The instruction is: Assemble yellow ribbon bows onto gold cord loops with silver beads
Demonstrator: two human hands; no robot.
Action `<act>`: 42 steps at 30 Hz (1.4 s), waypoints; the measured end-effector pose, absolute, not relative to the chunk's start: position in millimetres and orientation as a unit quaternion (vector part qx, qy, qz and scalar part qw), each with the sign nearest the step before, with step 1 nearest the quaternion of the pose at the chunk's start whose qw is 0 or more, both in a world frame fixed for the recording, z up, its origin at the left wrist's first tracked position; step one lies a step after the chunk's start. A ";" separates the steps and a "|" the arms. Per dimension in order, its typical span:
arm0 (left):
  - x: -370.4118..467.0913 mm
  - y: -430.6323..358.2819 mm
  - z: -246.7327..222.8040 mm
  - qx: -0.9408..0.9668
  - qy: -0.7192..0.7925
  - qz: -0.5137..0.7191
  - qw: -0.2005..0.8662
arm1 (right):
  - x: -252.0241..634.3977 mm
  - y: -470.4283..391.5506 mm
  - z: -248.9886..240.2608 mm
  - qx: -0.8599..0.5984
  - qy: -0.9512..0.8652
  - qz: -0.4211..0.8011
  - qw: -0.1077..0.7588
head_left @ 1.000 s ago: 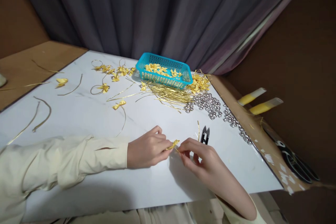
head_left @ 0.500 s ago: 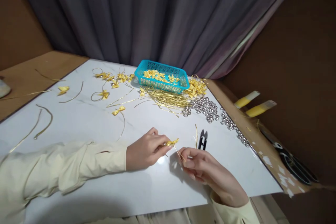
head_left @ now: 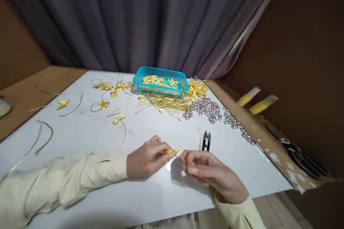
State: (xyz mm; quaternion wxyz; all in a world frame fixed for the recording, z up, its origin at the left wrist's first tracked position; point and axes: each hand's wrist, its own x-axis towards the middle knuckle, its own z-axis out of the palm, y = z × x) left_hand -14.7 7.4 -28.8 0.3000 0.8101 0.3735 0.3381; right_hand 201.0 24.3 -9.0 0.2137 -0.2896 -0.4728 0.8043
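Pinched between the thumb and fingers of my left hand (head_left: 149,157) is a small yellow ribbon bow (head_left: 174,150). Close on its right, my right hand (head_left: 206,168) is closed on a thin gold cord, most of which its fingers hide. Just beyond the right hand lie black thread snips (head_left: 206,141) and a gold cord piece (head_left: 199,137). Farther off to the left rests another yellow bow (head_left: 118,119) with a cord trailing from it.
A turquoise basket (head_left: 161,91) with yellow bows stands at the back of the white board (head_left: 102,196). Gold cords (head_left: 169,103) and silver rings (head_left: 206,109) lie before it. Scissors (head_left: 301,157) and two yellow-filled tubes (head_left: 263,104) are at the right.
My right hand has come closer to the bow, and the cord stretch visible between the hands is shorter. The bow is tilted differently in my left fingers. The view has shifted slightly.
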 end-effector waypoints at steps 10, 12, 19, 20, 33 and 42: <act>-14.2 9.8 -19.0 0.722 0.374 0.343 0.471 | 197.9 25.9 -10.7 -0.307 -0.419 0.811 0.269; -14.2 11.3 -18.2 0.669 0.371 0.351 0.540 | 199.6 26.7 -11.5 -0.304 -0.421 0.807 0.280; -14.3 14.5 -19.7 0.578 0.401 0.360 0.613 | 204.3 28.5 -15.8 -0.295 -0.429 0.795 0.310; -14.0 14.9 -18.5 0.571 0.408 0.359 0.615 | 204.6 28.4 -16.0 -0.294 -0.428 0.799 0.304; -14.5 20.0 -14.3 0.539 0.438 0.352 0.628 | 204.6 24.6 -11.2 -0.229 -0.464 0.796 0.314; -13.4 19.6 -17.7 0.486 0.416 0.351 0.684 | 206.7 22.8 -11.2 -0.231 -0.498 0.767 0.331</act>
